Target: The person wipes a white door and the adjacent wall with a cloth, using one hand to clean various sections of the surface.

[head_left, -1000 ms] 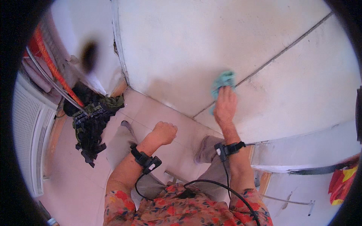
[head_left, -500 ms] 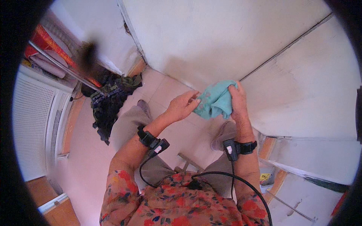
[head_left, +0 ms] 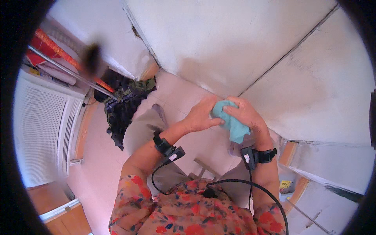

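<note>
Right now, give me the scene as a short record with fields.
Held: crumpled turquoise fabric cloth
Left hand: closed around the cloth's left end, fingers partly hidden
Right hand: gripping its upper right, thumb on top
Ahead: smudged white wall with dark seam
Floor: pink tiles
Left side: heap of dark patterned fabric

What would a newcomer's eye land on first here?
Most likely the turquoise cloth, bunched between the person's left hand and right hand near the middle of the view. Next might come the red-flowered shirt filling the lower edge. Then perhaps the dark, crumpled fabric at the left, standing out against the pinkish floor.
</note>
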{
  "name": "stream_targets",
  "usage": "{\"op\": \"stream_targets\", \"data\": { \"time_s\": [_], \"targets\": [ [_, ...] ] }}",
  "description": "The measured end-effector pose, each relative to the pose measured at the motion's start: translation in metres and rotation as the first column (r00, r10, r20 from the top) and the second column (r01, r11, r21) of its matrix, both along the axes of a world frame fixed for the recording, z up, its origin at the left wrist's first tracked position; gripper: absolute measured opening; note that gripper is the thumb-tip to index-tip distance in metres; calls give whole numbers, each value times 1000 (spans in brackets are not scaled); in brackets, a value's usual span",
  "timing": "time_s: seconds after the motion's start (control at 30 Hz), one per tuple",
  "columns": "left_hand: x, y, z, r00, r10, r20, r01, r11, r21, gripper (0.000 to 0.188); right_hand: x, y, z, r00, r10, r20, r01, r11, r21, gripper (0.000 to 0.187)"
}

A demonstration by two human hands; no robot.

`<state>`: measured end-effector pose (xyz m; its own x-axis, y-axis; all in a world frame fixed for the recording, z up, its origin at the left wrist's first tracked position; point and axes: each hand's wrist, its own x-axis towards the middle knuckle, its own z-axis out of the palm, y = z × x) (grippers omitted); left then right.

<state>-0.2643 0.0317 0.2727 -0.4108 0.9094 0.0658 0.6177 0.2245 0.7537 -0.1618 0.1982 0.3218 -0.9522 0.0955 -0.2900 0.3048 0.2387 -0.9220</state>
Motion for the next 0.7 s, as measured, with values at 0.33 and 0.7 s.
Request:
{"op": "stream_targets", "data": {
  "time_s": [0.33,0.7],
  "targets": [
    [-28,-22,43,279,-15,960,-683,699,210,36,-4,27,-25,846,-511,-148,511,858,-44,31],
    [-152,70,178,723,687,-71,-342,445,828,35,3,15,-42,988,-13,-151,65,938,341,33]
  ]
}}
